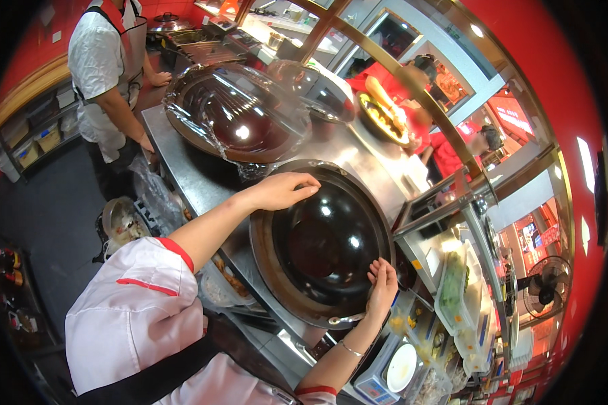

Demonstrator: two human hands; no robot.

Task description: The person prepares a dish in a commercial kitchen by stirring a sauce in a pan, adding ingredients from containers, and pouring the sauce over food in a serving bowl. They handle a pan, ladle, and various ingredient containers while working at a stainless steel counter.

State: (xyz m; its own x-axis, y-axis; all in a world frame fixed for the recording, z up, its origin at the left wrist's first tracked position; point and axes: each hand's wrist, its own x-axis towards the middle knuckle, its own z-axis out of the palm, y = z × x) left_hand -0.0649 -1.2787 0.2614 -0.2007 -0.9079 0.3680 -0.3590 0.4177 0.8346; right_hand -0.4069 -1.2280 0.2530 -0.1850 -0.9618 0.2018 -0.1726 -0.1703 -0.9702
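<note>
A large round black pan (329, 243) with a glossy dark middle and a wide brownish rim sits in front of me on the steel counter (182, 167). My left hand (291, 191) hovers over its far left part, fingers bent and thumb close to the forefinger. At the near right side of the pan is my right hand (383, 283), its fingers curled above the rim. Whether either hand pinches something thin, or touches the pan, is unclear. Beyond it stands another large pan (238, 116) under crinkled clear plastic film.
A third pan (324, 93) stands farther back. To the right are clear food containers (456, 293) and a scale (380, 374) bearing a white plate (402, 368). A co-worker (106, 76) in an apron stands left; people in red (395, 91) are behind the glass.
</note>
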